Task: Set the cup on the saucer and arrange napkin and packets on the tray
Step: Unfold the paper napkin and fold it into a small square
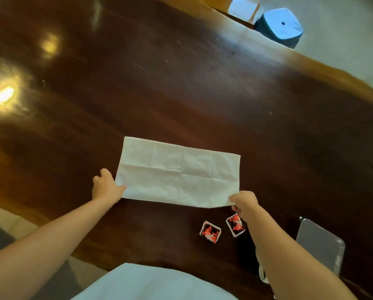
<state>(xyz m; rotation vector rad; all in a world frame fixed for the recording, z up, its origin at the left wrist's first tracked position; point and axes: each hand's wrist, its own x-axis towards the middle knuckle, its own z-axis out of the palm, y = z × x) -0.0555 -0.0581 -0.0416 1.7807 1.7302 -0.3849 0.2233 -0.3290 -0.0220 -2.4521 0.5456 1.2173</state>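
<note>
Napkin (179, 173) being held spread over table (159, 83) middle, near corners pinched by left hand (106, 187) and right hand (245, 202). Two packets (222, 228) lying toward near edge. Fold likely being prepared: corners to be matched, creases followed. Cup, saucer, tray unseen.

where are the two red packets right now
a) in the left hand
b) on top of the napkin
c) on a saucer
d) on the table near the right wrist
d: both packets lie on the bare table beside the right hand, off the napkin that both hands pinch by its near corners, the left hand holding only napkin.
</note>
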